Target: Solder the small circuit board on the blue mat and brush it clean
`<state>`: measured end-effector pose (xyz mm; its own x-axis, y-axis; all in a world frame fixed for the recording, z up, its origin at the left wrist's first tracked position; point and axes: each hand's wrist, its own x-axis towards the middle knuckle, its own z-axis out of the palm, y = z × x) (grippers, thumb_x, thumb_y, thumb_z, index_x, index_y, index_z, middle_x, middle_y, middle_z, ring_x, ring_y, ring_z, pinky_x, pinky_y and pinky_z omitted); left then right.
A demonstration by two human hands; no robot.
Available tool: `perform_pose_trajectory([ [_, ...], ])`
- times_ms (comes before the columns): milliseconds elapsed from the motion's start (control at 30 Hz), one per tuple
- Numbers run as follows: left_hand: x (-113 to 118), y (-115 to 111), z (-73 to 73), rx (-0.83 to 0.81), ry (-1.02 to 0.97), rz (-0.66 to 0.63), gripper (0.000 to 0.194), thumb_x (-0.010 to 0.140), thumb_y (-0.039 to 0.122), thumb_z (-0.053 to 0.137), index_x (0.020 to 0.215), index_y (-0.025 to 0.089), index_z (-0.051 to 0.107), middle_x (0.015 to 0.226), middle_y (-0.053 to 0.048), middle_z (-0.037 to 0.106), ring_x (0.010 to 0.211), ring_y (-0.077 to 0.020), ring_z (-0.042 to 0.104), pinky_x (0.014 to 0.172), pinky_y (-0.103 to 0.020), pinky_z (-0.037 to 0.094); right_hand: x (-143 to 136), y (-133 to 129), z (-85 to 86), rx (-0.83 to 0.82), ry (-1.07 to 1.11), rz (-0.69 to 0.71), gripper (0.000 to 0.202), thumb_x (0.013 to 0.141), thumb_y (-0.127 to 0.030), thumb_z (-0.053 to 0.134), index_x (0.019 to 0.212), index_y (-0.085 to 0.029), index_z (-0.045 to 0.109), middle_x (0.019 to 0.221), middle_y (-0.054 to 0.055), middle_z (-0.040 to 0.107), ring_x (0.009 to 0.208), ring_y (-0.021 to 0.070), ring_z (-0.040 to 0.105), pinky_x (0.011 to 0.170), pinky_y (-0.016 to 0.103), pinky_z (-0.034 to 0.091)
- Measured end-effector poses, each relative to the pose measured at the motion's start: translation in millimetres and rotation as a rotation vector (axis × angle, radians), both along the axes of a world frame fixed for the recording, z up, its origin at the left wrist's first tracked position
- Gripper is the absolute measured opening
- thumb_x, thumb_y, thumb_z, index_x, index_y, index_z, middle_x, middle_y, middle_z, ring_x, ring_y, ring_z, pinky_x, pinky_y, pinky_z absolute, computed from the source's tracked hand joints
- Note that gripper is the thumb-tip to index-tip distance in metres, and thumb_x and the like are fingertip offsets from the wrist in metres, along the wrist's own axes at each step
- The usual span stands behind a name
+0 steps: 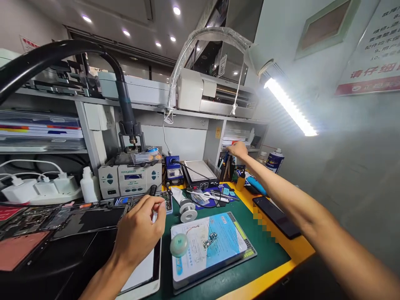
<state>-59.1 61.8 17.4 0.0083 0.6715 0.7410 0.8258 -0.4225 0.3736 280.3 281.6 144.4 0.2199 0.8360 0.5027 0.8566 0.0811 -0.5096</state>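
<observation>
My left hand (142,227) hovers over a white-edged tablet (155,273), its thumb and fingers pinched together; whatever lies between the fingertips is too small to make out. Far off at the right back, my right hand (238,150) reaches to a holder of upright tools (227,166), fingers closed at their tops. What it grips there is hidden. In front of me a small circuit board (210,240) lies on a blue-and-white box (226,233). A round pale-green object (179,245) rests on the box's left side. Behind stands a solder spool (188,211).
A bright lamp (290,106) hangs above my right arm. At the back are a rework station (133,177), a blue soldering station (174,168) and a hot plate (200,173). A dark phone (276,216) lies right, electronic parts (87,221) left. Tweezers and cables lie behind the box.
</observation>
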Motion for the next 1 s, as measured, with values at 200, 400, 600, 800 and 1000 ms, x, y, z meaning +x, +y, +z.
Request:
perform_pose_trajectory([
  [200,4.4,-4.4,4.4,-0.045,-0.017,-0.015,0.019,0.093,0.025,0.048,0.087,0.019,0.064,0.081,-0.002,0.065,0.069,-0.0143,0.06,0.064,-0.025,0.043,-6.1,-16.3,13.1,0.103,0.096,0.072,0.033,0.096,-0.033,0.063,0.124,-0.016,0.061,0.123,0.009,0.064,0.102,0.0237,0.067,0.085,0.043,0.057],
  [400,4.1,-7.8,9.6,-0.108,-0.041,-0.051,0.017,0.091,0.024,0.051,0.086,0.018,0.065,0.076,0.0,0.062,0.065,-0.0133,0.054,0.063,-0.025,0.041,-13.8,-65.4,27.6,0.335,0.253,0.17,0.026,0.098,-0.032,0.061,0.117,-0.015,0.062,0.105,0.006,0.068,0.082,0.0162,0.068,0.069,0.033,0.059],
  [600,5.9,-8.9,13.8,-0.162,-0.059,-0.081,0.016,0.089,0.025,0.052,0.083,0.018,0.066,0.071,0.001,0.059,0.059,-0.0124,0.049,0.061,-0.025,0.041,6.3,-154.1,2.2,0.3,0.314,0.396,0.012,0.094,-0.023,0.066,0.087,-0.013,0.063,0.069,-0.004,0.065,0.049,0.0066,0.058,0.048,0.02,0.051],
  [800,2.8,-12.1,20.0,-0.199,-0.037,-0.1,0.02,0.09,0.031,0.054,0.087,0.017,0.068,0.068,0.001,0.061,0.056,-0.0118,0.051,0.056,-0.024,0.043,30.1,-187.6,-73.8,0.131,0.374,0.544,0.016,0.093,-0.026,0.068,0.084,-0.014,0.063,0.064,-0.006,0.063,0.049,0.0073,0.059,0.048,0.02,0.052],
  [1000,38.8,0.3,73.8,-0.232,0.164,-0.181,0.025,0.092,0.035,0.053,0.091,0.017,0.07,0.07,0.0,0.066,0.058,-0.0126,0.056,0.054,-0.024,0.044,37.8,-174.6,-124.7,0.049,0.41,0.555,0.02,0.097,-0.033,0.062,0.098,-0.014,0.064,0.075,-0.003,0.064,0.054,0.0083,0.058,0.051,0.023,0.052],
])
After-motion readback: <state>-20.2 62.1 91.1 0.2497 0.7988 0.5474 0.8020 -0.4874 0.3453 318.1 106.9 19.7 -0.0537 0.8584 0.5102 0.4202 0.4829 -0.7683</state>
